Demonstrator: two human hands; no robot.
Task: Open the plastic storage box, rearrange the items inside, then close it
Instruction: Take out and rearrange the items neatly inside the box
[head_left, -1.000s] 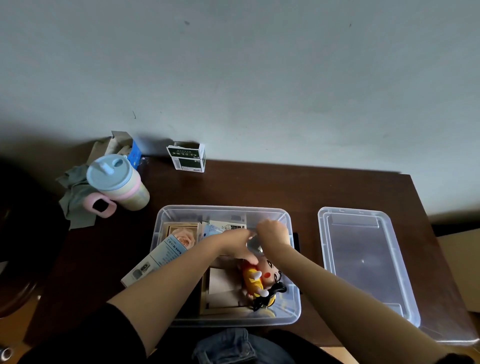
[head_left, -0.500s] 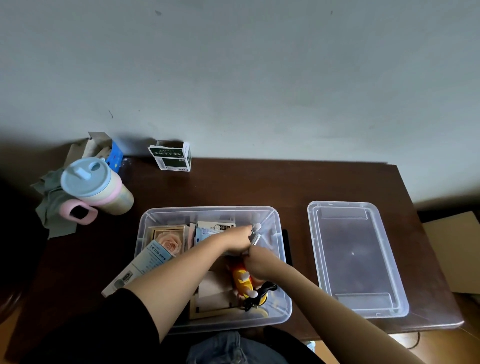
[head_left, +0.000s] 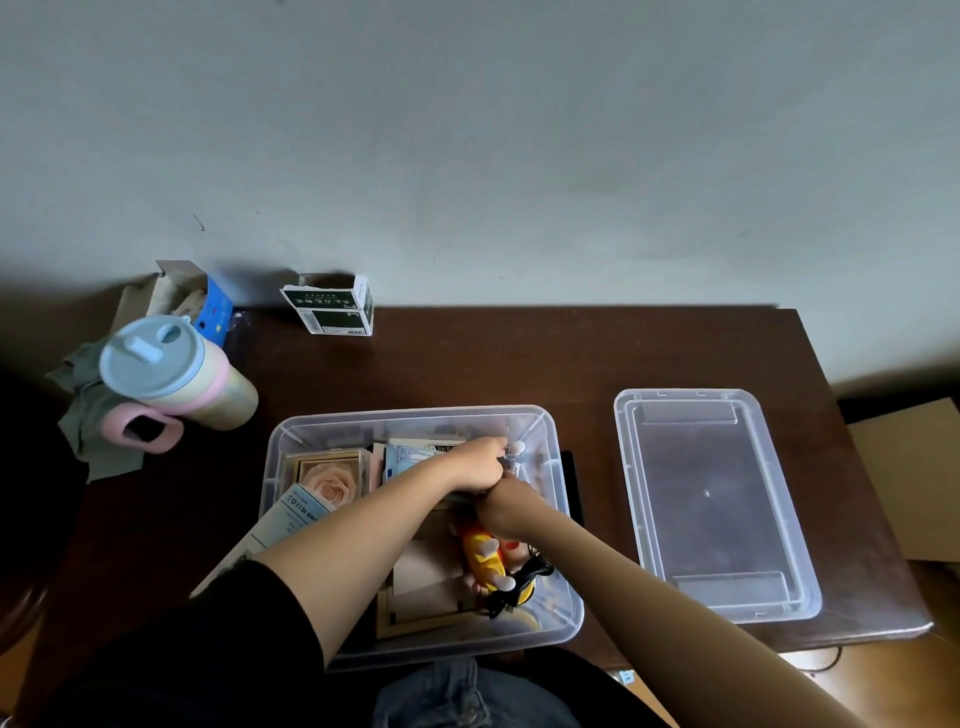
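A lidded pastel tumbler (head_left: 171, 379) is seen at left of the dark wooden table (head_left: 467, 364); the clear plastic storage box (head_left: 563, 618) stands open at centre, its flat transparent lid (head_left: 711, 499) laid beside it at right. Inside the box, the left hand (head_left: 475, 465) is curled around a small silvery item (head_left: 515, 453), while the right hand (head_left: 506, 506), just beside it, is bent downward with fingers hidden, so its grip cannot be told.

1 head-worn wide-angle camera looks forward and down over the desk (head_left: 467, 364). The wall fills 12 o'clock; the hands (head_left: 493, 483) sit close, below centre.
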